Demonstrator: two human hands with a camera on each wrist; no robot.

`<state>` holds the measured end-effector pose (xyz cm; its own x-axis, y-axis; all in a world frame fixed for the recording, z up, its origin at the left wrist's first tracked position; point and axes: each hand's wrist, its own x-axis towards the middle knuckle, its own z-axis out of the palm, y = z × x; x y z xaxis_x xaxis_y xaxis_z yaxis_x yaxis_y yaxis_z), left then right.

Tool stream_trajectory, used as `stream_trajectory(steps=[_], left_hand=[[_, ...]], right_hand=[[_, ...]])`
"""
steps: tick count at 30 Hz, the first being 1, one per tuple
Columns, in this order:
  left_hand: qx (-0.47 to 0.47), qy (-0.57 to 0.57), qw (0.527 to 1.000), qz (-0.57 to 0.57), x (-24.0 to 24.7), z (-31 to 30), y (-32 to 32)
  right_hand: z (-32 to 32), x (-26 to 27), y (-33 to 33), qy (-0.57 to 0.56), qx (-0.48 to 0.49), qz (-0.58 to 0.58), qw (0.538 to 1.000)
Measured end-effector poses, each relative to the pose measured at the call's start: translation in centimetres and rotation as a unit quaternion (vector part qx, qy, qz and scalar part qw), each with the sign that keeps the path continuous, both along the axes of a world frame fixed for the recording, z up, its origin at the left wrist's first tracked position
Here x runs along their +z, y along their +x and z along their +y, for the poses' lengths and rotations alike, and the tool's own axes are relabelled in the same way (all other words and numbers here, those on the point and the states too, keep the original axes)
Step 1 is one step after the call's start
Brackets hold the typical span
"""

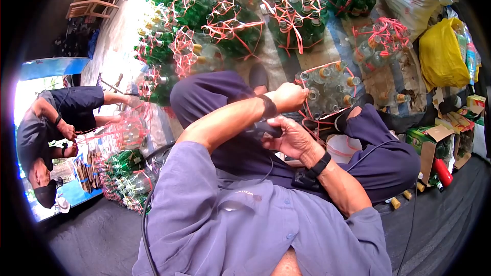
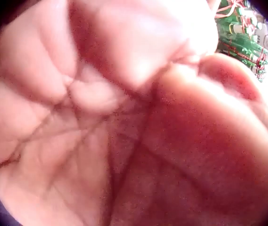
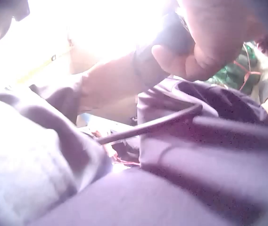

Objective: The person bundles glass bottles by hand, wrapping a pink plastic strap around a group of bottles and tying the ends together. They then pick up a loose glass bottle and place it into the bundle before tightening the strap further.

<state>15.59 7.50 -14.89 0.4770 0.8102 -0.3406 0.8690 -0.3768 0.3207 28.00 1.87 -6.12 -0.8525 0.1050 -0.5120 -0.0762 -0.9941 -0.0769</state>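
Observation:
A bundle of clear glass bottles (image 1: 331, 103) with a red plastic string (image 1: 306, 111) round its edge stands in front of the crossed legs. My left hand (image 1: 289, 97) is at the bundle's near left corner, its curled fingers pinching the string. In the left wrist view the palm of the left hand (image 2: 124, 127) fills the picture, fingers folded in. My right hand (image 1: 296, 138) is just below the left wrist, palm turned up and fingers loosely bent beside a dark block; nothing shows in its grasp. The right wrist view is washed out by glare.
Tied bundles of green bottles (image 1: 299, 23) and clear bottles fill the floor ahead. A yellow bag (image 1: 445, 53), cardboard boxes (image 1: 434, 145) and loose bottles lie at the right. Another person (image 1: 56, 122) works at the left. A cable (image 1: 148, 225) runs along the left sleeve.

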Motion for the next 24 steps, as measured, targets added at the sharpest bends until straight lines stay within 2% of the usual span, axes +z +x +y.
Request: stream_trajectory(steps=[2,3,4,5,6,7,8,10,11,15,17,18,20,21,23,24], left_hand=[[0.099,-0.064,0.99,-0.077,-1.5,-0.4,-0.2],[-0.065,0.107,0.986,-0.112,-7.7,-1.2,-1.6],[-0.066,0.106,0.986,-0.112,-7.1,-1.1,-1.7],[0.128,-0.169,0.915,-0.344,-6.1,-0.9,-1.8],[0.3,-0.416,0.686,-0.516,-5.5,-0.8,-1.7],[0.279,-0.47,0.561,-0.621,-8.5,-0.7,-2.3],[0.277,-0.47,0.561,-0.622,-8.0,-0.5,-2.1],[0.328,-0.435,0.639,-0.543,-5.3,0.1,-1.6],[0.349,-0.421,0.661,-0.514,-4.1,0.2,-1.2],[0.362,-0.411,0.658,-0.517,-4.2,-0.1,-0.7],[0.321,-0.454,0.575,-0.6,-5.7,-0.3,-0.9],[0.32,-0.455,0.574,-0.601,-6.0,-0.2,-0.9],[0.342,-0.446,0.624,-0.542,-6.1,-0.2,-1.0],[0.343,-0.446,0.624,-0.542,-5.8,-0.1,-1.3],[0.352,-0.454,0.575,-0.583,-5.6,0.1,-2.1],[0.353,-0.454,0.574,-0.583,-5.5,0.3,-2.4]], right_hand=[[-0.3,-0.2,0.0,-0.011,-0.008,0.01,1.0],[-0.1,-0.5,0.0,0.01,0.007,0.011,1.0],[-0.1,-0.8,-0.1,0.03,0.023,0.011,0.999],[0.0,-1.5,-0.1,0.057,0.017,0.035,0.998],[-0.2,-1.9,-0.1,0.057,0.017,0.033,0.998],[-0.4,-2.1,0.0,0.059,0.017,0.038,0.997],[-0.4,-2.3,0.0,0.063,0.017,0.044,0.997],[-0.8,-2.7,-0.1,0.048,0.015,0.057,0.997],[-0.9,-2.7,-0.1,0.033,0.012,0.069,0.997],[-0.9,-2.1,0.0,0.009,0.019,0.102,0.995],[-0.8,-2.3,0.0,0.002,0.028,0.125,0.992],[-0.8,-2.2,0.1,0.001,0.027,0.124,0.992],[-0.7,-2.0,0.0,0.042,0.05,0.087,0.994],[-0.6,-2.2,0.1,0.041,0.051,0.087,0.994],[0.1,-3.1,0.7,0.25,0.126,-0.01,0.96],[0.9,-3.4,1.0,0.35,0.157,-0.007,0.923]])
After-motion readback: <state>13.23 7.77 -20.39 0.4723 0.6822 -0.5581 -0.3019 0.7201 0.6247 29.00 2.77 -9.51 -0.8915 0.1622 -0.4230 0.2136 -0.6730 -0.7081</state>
